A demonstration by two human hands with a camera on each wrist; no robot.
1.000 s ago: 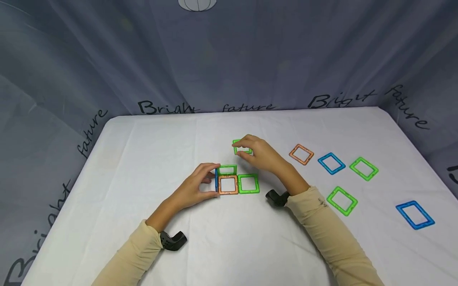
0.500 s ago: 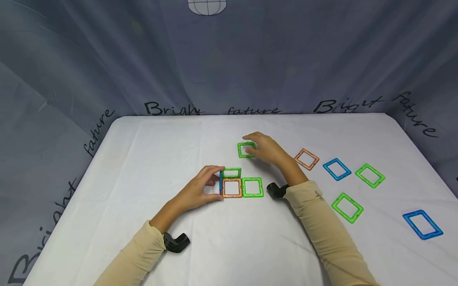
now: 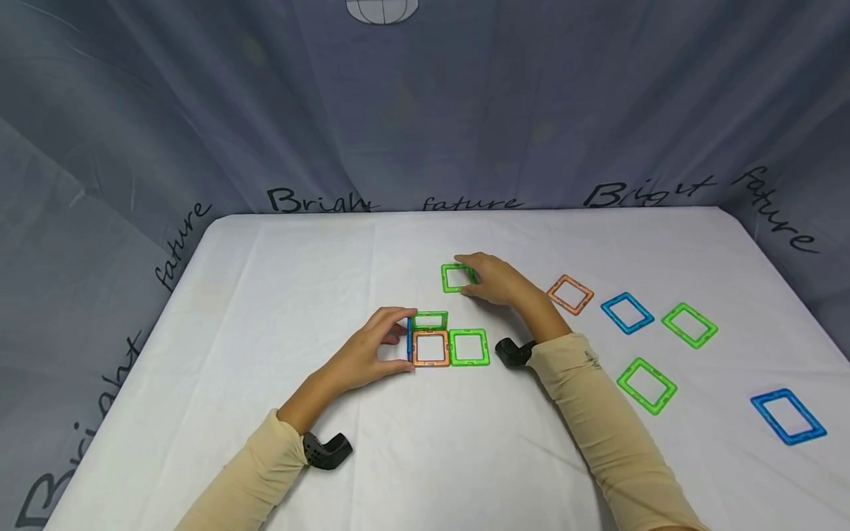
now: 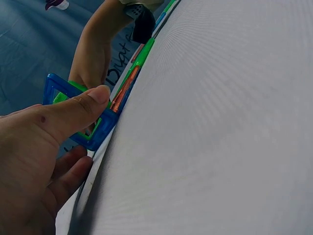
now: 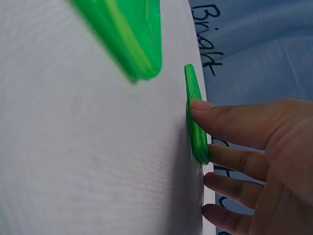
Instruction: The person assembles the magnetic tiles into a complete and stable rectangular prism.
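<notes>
My left hand (image 3: 358, 358) grips a blue square magnetic tile (image 4: 100, 132) standing on edge, thumb at its near side and fingers at the far side. Against it lies a flat orange magnetic tile (image 3: 432, 363), with a green tile (image 3: 430, 315) standing along the orange one's far edge. A second green tile (image 3: 469, 363) lies flat on the right, edge to edge with the orange tile. Farther back, my right hand (image 3: 498, 280) pinches the right side of a separate green tile (image 3: 446, 280); in the right wrist view the thumb presses on its edge.
Loose tiles lie to the right on the white table (image 3: 531, 457): an orange one (image 3: 556, 302), a blue one (image 3: 616, 318), green ones (image 3: 677, 324) and, farthest right, another blue one (image 3: 773, 428). A grey curtain (image 3: 465, 110) stands behind the table.
My right hand has let go of the far green tile's left part, shifted right with spread fingers, and closed on its right side. The left hand keeps its grip. The head view has shifted slightly.
</notes>
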